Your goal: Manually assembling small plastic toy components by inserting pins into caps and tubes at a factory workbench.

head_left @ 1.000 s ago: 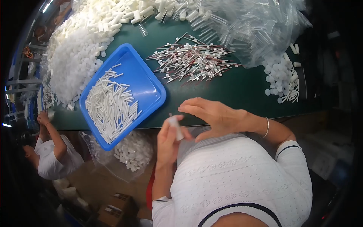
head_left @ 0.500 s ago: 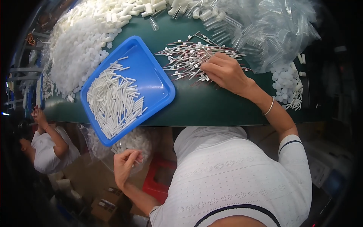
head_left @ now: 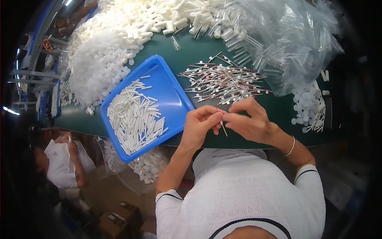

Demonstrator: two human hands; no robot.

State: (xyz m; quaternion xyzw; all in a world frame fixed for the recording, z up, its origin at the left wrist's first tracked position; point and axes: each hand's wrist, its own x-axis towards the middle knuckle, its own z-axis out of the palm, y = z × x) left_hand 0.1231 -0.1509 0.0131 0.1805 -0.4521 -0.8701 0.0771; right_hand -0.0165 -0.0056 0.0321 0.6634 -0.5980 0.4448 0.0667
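My left hand (head_left: pixel 199 126) is in front of the rod pile, closed in a pinch on a thin rod with a white collar (head_left: pixel 223 128), whose grey end points down. Fingertips of my right hand (head_left: pixel 252 122) meet the left ones at the rod's upper part; they are pinched and slightly blurred, hiding what lies between them. Beyond both hands is a loose pile of thin grey and dark-red rods with white collars (head_left: pixel 223 81). Left of my hands, a blue tray (head_left: pixel 178 95) holds many short white sticks (head_left: pixel 133 119).
Cream cylinders (head_left: pixel 169 26) and translucent white caps (head_left: pixel 95 67) are heaped at the far left. Clear tubes (head_left: pixel 258 49) and plastic bags (head_left: pixel 294 36) cover the far right. More caps (head_left: pixel 304 105) lie at the right. Another person (head_left: pixel 65 163) sits at the left; a filled bag (head_left: pixel 147 163) is below the tray.
My right hand has come back from the rod pile toward me. My left hand has risen from below the table edge to meet it. The view has shifted slightly.
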